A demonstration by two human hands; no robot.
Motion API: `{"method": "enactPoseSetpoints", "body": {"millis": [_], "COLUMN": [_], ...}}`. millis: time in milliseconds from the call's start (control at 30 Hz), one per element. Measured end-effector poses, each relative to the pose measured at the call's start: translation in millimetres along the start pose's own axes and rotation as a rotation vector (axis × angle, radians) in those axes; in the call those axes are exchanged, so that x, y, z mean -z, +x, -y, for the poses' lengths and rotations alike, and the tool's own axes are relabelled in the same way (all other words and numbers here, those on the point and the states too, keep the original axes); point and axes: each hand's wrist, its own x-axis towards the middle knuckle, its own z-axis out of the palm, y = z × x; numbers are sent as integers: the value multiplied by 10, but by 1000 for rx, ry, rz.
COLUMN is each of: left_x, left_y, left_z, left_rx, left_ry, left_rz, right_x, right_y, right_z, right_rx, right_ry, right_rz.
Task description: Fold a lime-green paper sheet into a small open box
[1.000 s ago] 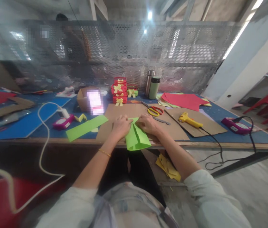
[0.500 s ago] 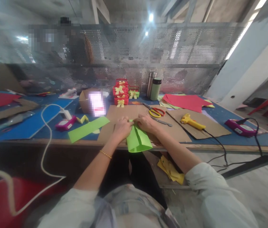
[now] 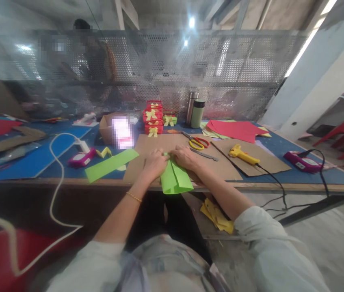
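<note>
A folded piece of green paper [image 3: 174, 178] lies at the table's front edge, its near end bulging a little open toward me. My left hand [image 3: 156, 164] is closed on its far left corner. At the far right corner, my right hand [image 3: 184, 156] presses the paper with bent fingers. Both hands meet near the far end, and the fingertips are partly hidden. Under them lies a brown cardboard sheet [image 3: 147, 142]. Left of my hands is a flat green paper strip [image 3: 111, 165]. Scissors [image 3: 197, 142] with yellow and red handles rest beyond my right hand, beside a grey blade-like tool [image 3: 205, 155].
A yellow glue gun [image 3: 243, 155] with a black cord lies on cardboard at right. Purple power blocks [image 3: 82, 158] stand at both sides. Behind are red boxes with bows [image 3: 153, 117], two flasks [image 3: 197, 114] and red sheets [image 3: 232, 129]. Yellow scraps [image 3: 216, 215] lie below the table.
The view has shifted slightly, so everything sits a little further left. Both hands stay on the green paper, and its near opening looks flatter.
</note>
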Motion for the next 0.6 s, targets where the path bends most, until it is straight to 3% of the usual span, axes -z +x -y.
{"method": "enactPoseSetpoints", "body": {"millis": [267, 600], "left_x": [-18, -20], "left_y": [4, 6], "left_z": [22, 22], "left_rx": [-3, -10], "left_ry": [-48, -34], "left_rz": [3, 16], "right_x": [-6, -171], "right_y": [18, -27], "right_z": [-3, -208], "right_rx": [7, 91], "right_ry": [21, 127], "right_rz": [13, -163]}}
